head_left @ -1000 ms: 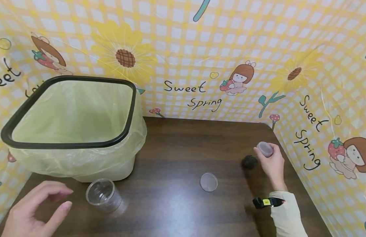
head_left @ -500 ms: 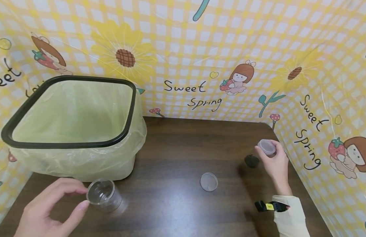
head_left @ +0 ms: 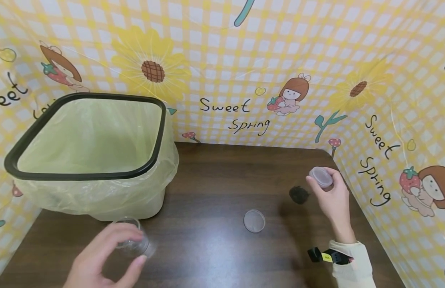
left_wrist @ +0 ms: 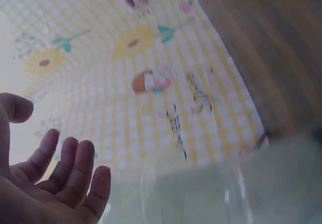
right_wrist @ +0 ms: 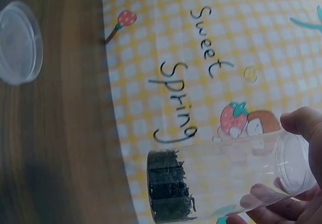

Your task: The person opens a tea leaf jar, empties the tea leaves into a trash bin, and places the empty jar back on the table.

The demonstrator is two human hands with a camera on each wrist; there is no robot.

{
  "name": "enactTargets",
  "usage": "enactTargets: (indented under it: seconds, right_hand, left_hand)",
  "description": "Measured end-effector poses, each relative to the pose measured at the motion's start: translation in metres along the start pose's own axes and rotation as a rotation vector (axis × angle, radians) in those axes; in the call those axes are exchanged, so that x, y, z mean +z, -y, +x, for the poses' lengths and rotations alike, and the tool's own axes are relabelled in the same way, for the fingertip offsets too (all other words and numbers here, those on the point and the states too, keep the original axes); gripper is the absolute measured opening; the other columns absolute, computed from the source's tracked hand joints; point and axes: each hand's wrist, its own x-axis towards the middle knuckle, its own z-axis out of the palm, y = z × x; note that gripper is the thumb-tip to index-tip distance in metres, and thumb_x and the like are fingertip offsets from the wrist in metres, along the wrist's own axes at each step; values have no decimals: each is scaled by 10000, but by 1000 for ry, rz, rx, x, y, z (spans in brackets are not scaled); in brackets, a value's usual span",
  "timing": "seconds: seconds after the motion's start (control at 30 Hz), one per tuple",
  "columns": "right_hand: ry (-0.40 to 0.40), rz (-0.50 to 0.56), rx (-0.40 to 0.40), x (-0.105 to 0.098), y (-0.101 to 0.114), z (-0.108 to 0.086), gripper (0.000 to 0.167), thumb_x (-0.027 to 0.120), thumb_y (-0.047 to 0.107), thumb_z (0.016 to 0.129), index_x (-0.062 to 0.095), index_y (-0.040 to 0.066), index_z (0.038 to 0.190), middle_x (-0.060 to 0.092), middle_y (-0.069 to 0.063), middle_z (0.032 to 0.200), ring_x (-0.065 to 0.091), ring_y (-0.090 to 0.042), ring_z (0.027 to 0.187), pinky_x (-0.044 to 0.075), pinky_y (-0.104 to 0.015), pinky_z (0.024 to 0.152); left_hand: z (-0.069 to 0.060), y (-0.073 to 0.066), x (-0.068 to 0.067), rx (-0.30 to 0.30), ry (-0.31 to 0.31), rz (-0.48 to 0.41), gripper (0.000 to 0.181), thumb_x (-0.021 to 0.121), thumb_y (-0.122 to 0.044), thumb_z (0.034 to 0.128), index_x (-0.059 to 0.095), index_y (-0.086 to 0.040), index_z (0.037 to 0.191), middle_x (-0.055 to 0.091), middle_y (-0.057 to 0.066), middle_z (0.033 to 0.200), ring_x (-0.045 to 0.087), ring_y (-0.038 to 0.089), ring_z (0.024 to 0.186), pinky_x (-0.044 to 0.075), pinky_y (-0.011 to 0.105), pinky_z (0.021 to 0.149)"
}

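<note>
In the head view my right hand [head_left: 334, 200] grips the frosted-looking round top of a clear plastic jar [head_left: 320, 177]. Dark, shredded leaf-like bits [right_wrist: 168, 186] fill the jar's far end, and its walls show in the right wrist view. It is tilted and appears raised off the table. My left hand [head_left: 103, 256] reaches over a second clear jar [head_left: 146, 242] standing upright, partly hidden by the fingers. Thumb and fingers are spread apart; whether they touch that jar cannot be told. Between the hands lies a round clear lid [head_left: 254, 221].
A bin with a black rim [head_left: 89, 176] and a pale green liner stands at the left, close behind the second jar. Checked cloth walls [head_left: 222, 72] enclose the brown table [head_left: 208, 180] at the back and sides.
The left hand has moved right, from beside the second jar to over it. The right hand has stayed nearly in place, its jar shifting and tilting slightly.
</note>
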Motion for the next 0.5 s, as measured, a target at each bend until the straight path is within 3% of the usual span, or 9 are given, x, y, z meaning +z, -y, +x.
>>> enactTargets:
  seconds: [0.27,0.43,0.5]
  right_hand:
    - [25,34,-41,3,12,-9,501,786,294,903,594,68,1307,662,-113,1073,535,-103,720,431,-198,614]
    - [47,46,-66,5,18,-14,495,786,261,906,587,55,1309,661,-125,1056,546,-110,681,445,-200,583]
    - [60,53,-74,6,20,-15,487,784,246,909,584,52,1308,661,-126,1069,555,-110,701,452,-196,591]
  left_hand:
    - [-8,4,33,45,100,-15,371,665,-400,966,673,-44,1071,647,43,1066,581,109,1042,401,139,978]
    - [-7,3,43,-25,173,33,401,678,-436,951,645,-89,1149,636,-16,1113,582,93,1023,395,125,971]
    - [-8,5,48,-48,190,54,419,750,-405,914,633,-103,1179,628,-32,1136,584,100,1018,393,122,966]
